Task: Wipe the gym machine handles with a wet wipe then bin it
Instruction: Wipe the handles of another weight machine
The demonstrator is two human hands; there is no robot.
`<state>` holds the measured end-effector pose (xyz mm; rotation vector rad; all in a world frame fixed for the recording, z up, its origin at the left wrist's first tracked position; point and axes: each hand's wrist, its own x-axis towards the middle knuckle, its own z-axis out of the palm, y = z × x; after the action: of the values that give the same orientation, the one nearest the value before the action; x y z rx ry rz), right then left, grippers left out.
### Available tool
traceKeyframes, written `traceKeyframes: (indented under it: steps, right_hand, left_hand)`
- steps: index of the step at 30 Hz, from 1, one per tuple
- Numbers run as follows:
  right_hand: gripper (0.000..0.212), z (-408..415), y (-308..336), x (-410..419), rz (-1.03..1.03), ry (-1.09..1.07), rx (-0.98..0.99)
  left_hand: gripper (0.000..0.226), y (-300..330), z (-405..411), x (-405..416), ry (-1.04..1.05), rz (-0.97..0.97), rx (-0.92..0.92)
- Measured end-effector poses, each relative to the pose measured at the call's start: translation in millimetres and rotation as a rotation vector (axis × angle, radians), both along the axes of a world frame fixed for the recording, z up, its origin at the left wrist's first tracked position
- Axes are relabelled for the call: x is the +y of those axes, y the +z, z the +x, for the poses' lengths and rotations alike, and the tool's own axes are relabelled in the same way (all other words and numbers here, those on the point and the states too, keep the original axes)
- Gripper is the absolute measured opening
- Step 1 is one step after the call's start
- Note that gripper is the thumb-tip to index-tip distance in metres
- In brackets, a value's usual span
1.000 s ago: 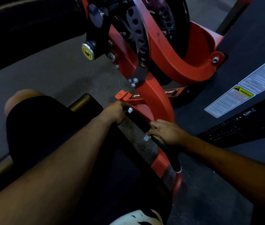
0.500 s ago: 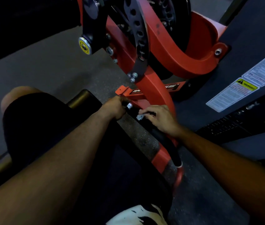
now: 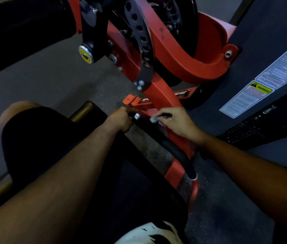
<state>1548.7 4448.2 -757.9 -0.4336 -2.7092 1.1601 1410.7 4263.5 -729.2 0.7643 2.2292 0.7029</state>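
1. I saw 2 bare forearms in the head view, with no sleeve, watch or band on either.
2. The left hand (image 3: 121,118) and the right hand (image 3: 176,123) wore no gloves and, as far as the dim light let me tell, no rings.
3. Dark shorts (image 3: 39,138) covered the left thigh, ending above a bare knee (image 3: 16,108).
4. At the bottom edge I saw a white garment (image 3: 149,233) printed with jagged black marks; the design was too cropped to read.
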Motion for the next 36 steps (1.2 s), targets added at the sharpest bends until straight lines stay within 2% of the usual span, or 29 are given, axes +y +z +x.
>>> traceKeyframes:
  steps: [2,5,13,17,22,25,30,36]
  right_hand:
    - [0.019,-21,5,-19,0.011,0.071,0.056]
    - [0.021,-25,-3,-30,0.135,0.193,0.107]
    - [0.020,44,-14,1,0.074,0.180,-0.052]
    - [0.019,37,-3,7,0.124,0.257,-0.112]
    - [0.018,-13,5,-19,0.219,0.202,0.100]
    - [0.020,-29,-6,-38,0.269,0.273,0.129]
    - [0.024,-3,-8,-23,0.355,0.362,0.092]
    - [0.023,38,-12,-6,0.450,0.466,0.032]
  left_hand:
    - [0.052,-1,0,0,0.002,0.002,-0.016]
    - [0.054,-2,-1,-1,-0.007,-0.001,-0.014]
    - [0.058,-2,-2,-1,-0.006,-0.018,0.003]
    - [0.057,0,-1,-2,-0.015,-0.004,-0.007]
    - [0.054,-1,-3,-1,-0.032,0.010,-0.007]
    - [0.051,-1,-2,-2,-0.036,0.029,-0.001]
    - [0.057,0,-3,-3,-0.031,-0.005,-0.004]
    - [0.052,5,3,-3,-0.054,-0.039,0.040]
